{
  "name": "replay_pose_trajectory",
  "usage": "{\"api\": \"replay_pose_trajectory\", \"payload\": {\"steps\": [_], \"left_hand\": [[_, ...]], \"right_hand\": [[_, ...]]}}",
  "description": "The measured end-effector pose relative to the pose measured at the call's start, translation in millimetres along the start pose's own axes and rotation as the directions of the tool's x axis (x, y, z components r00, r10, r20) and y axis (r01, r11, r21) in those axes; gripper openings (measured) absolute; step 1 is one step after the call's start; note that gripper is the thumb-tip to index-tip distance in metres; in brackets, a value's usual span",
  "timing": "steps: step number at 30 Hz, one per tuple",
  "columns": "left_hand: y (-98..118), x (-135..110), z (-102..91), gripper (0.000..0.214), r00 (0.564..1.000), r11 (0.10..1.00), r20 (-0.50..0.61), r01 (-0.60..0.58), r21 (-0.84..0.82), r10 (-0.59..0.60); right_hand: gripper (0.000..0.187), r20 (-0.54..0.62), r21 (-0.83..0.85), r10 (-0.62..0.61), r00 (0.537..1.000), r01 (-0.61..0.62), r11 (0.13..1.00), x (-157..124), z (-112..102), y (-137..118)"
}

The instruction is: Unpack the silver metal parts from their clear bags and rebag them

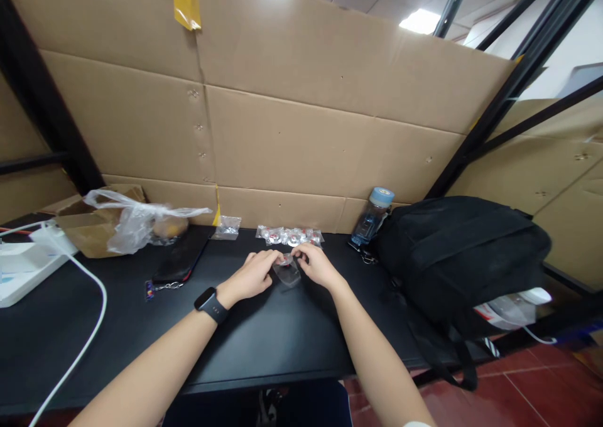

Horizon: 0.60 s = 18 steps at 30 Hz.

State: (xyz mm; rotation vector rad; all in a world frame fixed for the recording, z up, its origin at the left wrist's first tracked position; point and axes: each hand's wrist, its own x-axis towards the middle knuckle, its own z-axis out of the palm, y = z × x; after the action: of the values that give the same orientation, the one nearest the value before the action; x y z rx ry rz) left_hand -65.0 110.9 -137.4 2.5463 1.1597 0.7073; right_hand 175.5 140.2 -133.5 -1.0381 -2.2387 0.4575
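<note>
A small clear plastic bag [288,275] with something reddish near its top edge is held low over the black tabletop. My left hand [254,272], with a dark watch [211,304] on its wrist, pinches the bag's upper left side. At the upper right side, the thumb and curled fingers of my right hand [316,265] close on the bag's edge. Just beyond both hands lies a row of small clear packets [293,235] with silvery and red contents. Another clear packet [228,227] sits further left, by the cardboard wall.
Left on the black table [264,351] are a dark phone or case [181,256], a knotted plastic bag [136,223], a cardboard box [85,229] and a white power strip [28,267] with cable. A blue-capped bottle [372,216] and black backpack [461,251] stand right. Cardboard wall [306,144] behind.
</note>
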Motion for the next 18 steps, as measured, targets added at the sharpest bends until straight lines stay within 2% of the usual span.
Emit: {"api": "replay_pose_trajectory", "payload": {"steps": [3,6,8,10,15,18], "left_hand": [[-1,1,7.2,0.026,0.999,0.995,-0.043,0.017,0.099,-0.013],[-2,3,7.9,0.006,0.998,0.995,-0.056,0.046,0.093,-0.040],[-4,4,5.1,0.010,0.995,0.995,-0.059,0.088,0.048,-0.086],[-7,6,1.2,0.013,0.988,0.989,-0.057,0.144,-0.026,-0.146],[-9,8,-2.0,0.018,0.946,0.928,-0.052,0.301,-0.220,-0.320],[-3,8,2.7,0.032,0.924,0.910,-0.074,0.352,-0.219,-0.375]], "right_hand": [[0.038,0.070,-0.040,0.026,0.997,-0.023,0.999,-2,0,8],[0.020,0.099,-0.012,0.036,0.994,-0.035,0.999,-2,2,13],[0.006,0.081,0.028,0.048,0.996,-0.050,0.998,-1,2,13],[0.005,0.076,0.097,0.092,0.993,-0.099,0.990,-1,0,14],[0.024,0.123,0.401,0.249,0.961,-0.278,0.873,-2,2,17],[0.048,0.119,0.400,0.294,0.948,-0.317,0.860,-4,7,18]]}}
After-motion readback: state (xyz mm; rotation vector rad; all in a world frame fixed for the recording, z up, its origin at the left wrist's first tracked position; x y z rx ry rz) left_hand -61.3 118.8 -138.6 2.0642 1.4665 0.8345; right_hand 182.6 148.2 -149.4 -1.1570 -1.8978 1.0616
